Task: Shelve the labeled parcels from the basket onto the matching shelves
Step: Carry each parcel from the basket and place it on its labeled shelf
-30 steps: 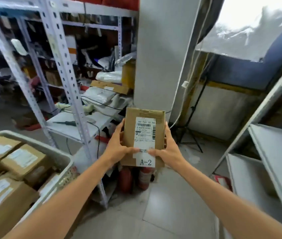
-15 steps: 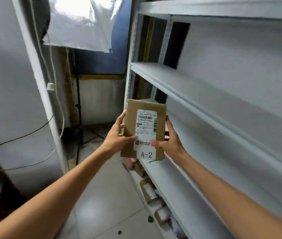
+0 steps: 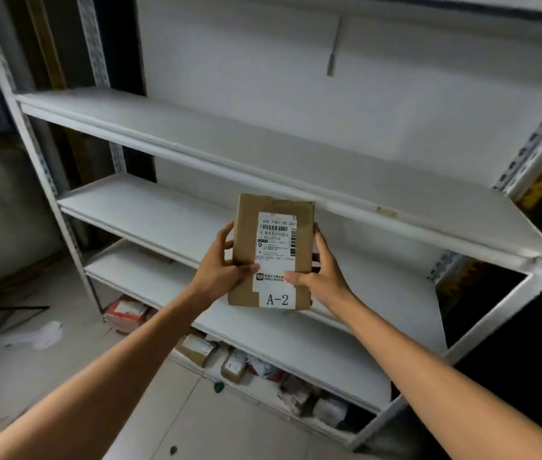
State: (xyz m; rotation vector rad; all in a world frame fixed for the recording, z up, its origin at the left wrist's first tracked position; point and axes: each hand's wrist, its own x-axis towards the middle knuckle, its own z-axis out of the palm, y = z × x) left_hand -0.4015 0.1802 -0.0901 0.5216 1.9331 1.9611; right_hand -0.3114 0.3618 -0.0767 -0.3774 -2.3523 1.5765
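I hold the parcel (image 3: 272, 250) upright in the air in front of the white metal rack (image 3: 47, 180), its flat brown cardboard face turned to me. My left hand (image 3: 219, 270) grips its left edge, thumb laid across the front and fingers curled round the side. My right hand (image 3: 324, 273) grips the right edge the same way, thumb pressed on the white label (image 3: 276, 260). The label is a smooth paper rectangle, with barcode lines above and "A-2" printed large at the bottom, and a strip of glossy tape (image 3: 279, 202) crosses the box's top.

The rack has perforated angle uprights and flat, matte boards: an upper shelf (image 3: 196, 144), a middle shelf (image 3: 150, 200) behind the parcel, and a lower shelf (image 3: 296, 340) below my wrists. Under it small cardboard boxes (image 3: 196, 348) lie on the pale tiled floor (image 3: 47, 376) — a red carton (image 3: 125, 310) at the left end
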